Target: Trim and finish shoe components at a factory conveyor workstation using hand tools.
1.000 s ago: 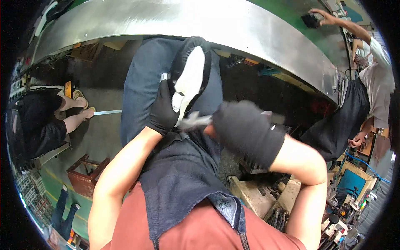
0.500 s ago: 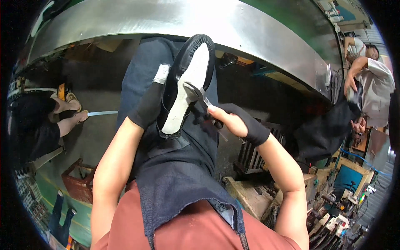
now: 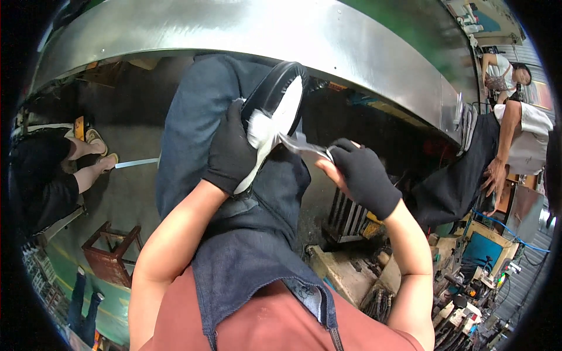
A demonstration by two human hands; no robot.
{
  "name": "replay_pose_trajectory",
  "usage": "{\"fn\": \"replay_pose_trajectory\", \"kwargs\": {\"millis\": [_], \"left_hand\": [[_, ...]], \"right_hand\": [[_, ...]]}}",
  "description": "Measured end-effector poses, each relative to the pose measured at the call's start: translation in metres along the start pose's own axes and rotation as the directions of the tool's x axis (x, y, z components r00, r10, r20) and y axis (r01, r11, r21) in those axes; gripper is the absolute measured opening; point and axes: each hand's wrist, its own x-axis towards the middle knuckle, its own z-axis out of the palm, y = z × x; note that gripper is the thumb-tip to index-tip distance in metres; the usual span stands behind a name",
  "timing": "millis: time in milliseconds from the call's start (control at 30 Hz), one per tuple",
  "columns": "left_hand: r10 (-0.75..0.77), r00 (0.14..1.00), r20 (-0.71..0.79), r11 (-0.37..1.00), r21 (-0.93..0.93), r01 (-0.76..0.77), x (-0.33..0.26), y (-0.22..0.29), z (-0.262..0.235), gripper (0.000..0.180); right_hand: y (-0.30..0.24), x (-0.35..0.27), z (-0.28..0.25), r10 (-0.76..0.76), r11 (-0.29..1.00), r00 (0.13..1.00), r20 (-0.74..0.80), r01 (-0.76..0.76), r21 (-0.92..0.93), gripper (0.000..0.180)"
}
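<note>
A black shoe (image 3: 257, 104) with a pale, unfinished sole side (image 3: 288, 111) facing up rests across my lap, its toe pointing away from me. My left hand (image 3: 233, 153), in a black glove, wraps round the shoe's left side. Its white-wrapped thumb (image 3: 260, 129) lies on the middle of the sole. My right hand (image 3: 364, 178), also gloved in black with bare fingertips, is closed round a metal pincer-like tool (image 3: 304, 144). The tool's blurred tip reaches the sole's right edge beside the thumb; whether it grips anything there cannot be made out.
A curved steel bench edge (image 3: 234, 26) runs across in front of me. At the right, a co-worker (image 3: 515, 140) sits close to machinery (image 3: 468, 292). Another person's legs (image 3: 88, 164) show at the left, near a brown stool (image 3: 111, 251). A dark slatted rack (image 3: 345, 213) stands at my right.
My left hand has moved onto the shoe, its wrapped thumb now on the sole. My right hand has shifted right and turned back-up with the tool. The shoe has slid slightly nearer.
</note>
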Motion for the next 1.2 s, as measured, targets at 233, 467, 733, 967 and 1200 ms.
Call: {"fn": "replay_pose_trajectory", "kwargs": {"millis": [233, 467, 733, 967, 1200], "left_hand": [[-0.146, 0.867, 0.476, 0.625, -0.635, 0.454, 0.014, 0.024, -0.047, 0.061], [-0.202, 0.944, 0.261, 0.809, -0.499, 0.311, 0.035, -0.012, -0.009, 0.05], [-0.171, 0.974, 0.15, 0.933, -0.294, 0.209, 0.017, -0.006, -0.009, 0.071], [0.011, 0.945, 0.326, 0.957, -0.277, 0.084, 0.005, -0.025, -0.018, 0.118], [-0.024, 0.948, 0.316, 0.955, -0.273, 0.115, 0.009, -0.01, -0.027, 0.123]], "right_hand": [[-0.087, 0.017, -0.019, -0.376, 0.921, 0.923, 0.077, 0.364, 0.139, 0.04], [-0.014, -0.023, 0.047, 0.084, 0.862, 0.94, 0.33, -0.235, 0.45, 0.036], [-0.059, 0.002, -0.028, 0.082, 0.808, 0.987, 0.137, -0.146, 0.57, 0.03], [-0.036, 0.03, 0.002, -0.012, 0.965, 0.999, 0.051, -0.002, 0.264, 0.032], [-0.016, 0.029, 0.022, 0.204, 0.824, 0.944, 0.26, -0.309, 0.475, 0.042]]}}
